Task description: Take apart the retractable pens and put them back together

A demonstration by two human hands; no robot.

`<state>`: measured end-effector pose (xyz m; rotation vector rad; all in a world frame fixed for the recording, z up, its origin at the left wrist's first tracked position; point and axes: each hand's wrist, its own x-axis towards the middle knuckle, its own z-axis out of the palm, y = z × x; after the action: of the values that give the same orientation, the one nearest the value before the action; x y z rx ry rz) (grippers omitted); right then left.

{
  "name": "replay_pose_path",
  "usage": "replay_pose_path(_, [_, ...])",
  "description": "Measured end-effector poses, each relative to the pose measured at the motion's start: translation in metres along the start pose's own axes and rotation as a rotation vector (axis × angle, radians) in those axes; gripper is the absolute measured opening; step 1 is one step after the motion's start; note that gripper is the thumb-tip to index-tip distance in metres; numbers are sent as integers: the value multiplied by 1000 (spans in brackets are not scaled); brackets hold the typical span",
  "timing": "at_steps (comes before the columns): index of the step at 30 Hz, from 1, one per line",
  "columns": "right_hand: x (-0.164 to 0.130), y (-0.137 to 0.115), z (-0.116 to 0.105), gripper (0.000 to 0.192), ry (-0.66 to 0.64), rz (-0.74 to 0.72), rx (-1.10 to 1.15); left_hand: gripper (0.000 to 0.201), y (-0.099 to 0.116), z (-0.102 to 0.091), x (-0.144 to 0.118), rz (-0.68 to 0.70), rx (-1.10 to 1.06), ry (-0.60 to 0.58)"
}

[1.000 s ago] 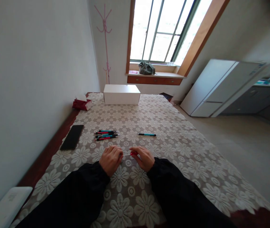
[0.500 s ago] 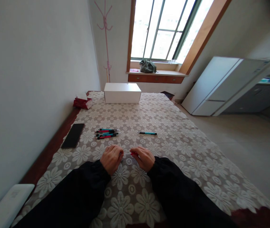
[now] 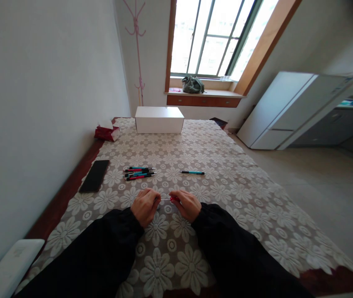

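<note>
Red piece [image 3: 174,199] is gripped in the closed fingertips of the right hand [image 3: 187,205], at the near part of the worktop [image 3: 213,153]; whether the cloth is touched cannot be told. A thin pale rod [image 3: 165,200] is seen across the gap between the hands, its far end pinched by the closed fingertips of the left hand [image 3: 146,207]. Piece and rod are lined up side to side, the long axis pointed from hand to hand, the red end at the right. Beyond the left hand a pile of pens [image 3: 141,176] is laid; beyond the right, a teal-and-black pen [image 3: 192,172], likewise untouched.
</note>
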<state>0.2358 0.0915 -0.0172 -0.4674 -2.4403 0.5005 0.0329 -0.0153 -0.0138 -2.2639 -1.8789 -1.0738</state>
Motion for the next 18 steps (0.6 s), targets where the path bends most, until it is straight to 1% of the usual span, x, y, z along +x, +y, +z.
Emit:
replay_pose_path(3, [0, -1, -1, 15, 26, -17, 12, 10, -1, 0, 0, -18, -46, 18])
replay_pose_path(5, [0, -2, -1, 14, 41, -23, 14, 11, -1, -1, 0, 9, -63, 18])
replay_pose_path(8, [0, -4, -1, 15, 37, -31, 14, 12, 0, -3, 1, 47, -61, 39])
replay_pose_path(12, [1, -4, -1, 15, 42, -35, 6, 12, 3, -6, 1, 34, -40, 87])
replay_pose_path(18, [0, -3, 1, 16, 29, -15, -2, 11, 5, -7, 0, 47, -6, 62])
